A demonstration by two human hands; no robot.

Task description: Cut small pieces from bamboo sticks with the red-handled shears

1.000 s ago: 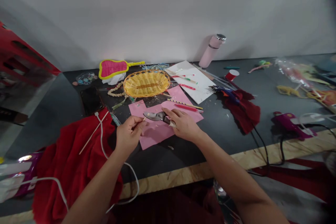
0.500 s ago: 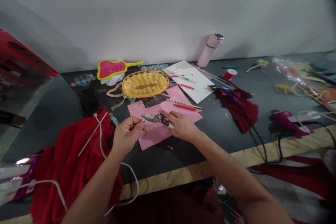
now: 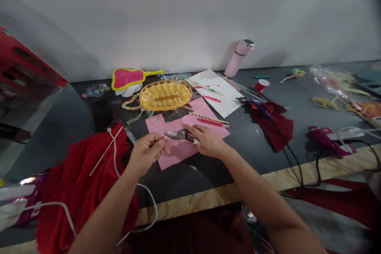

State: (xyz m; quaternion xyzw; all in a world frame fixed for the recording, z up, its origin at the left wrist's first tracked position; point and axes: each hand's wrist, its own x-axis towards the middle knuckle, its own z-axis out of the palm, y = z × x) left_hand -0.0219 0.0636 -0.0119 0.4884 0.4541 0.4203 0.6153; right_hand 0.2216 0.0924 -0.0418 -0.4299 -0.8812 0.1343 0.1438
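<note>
My right hand [image 3: 210, 143] is wrapped around the handles of a pair of pruning shears [image 3: 181, 134], whose blades point left. Close by the blade tip, my left hand [image 3: 145, 154] pinches a small pale sliver [image 3: 165, 138], perhaps a bit of wooden stick; most of it is hidden by the fingers. Both hands are over pink paper [image 3: 178, 154] on the dark table. On that paper, beyond my right hand, lie a red pen [image 3: 212, 122] and a patterned pencil [image 3: 208, 117].
A yellow wicker basket [image 3: 165, 93] stands behind the paper, beside a pink-and-yellow paddle shape [image 3: 127, 78]. Red cloth [image 3: 86, 190] with a thin stick and white cable covers the left. Farther back are a pink bottle [image 3: 236, 59] and a red thread spool [image 3: 261, 85]. Purple glue gun [image 3: 329, 141] lies right.
Both hands and the shears have shifted slightly right in view. The left fingertips now sit a little lower beside the blade tip, still pinching the sliver.
</note>
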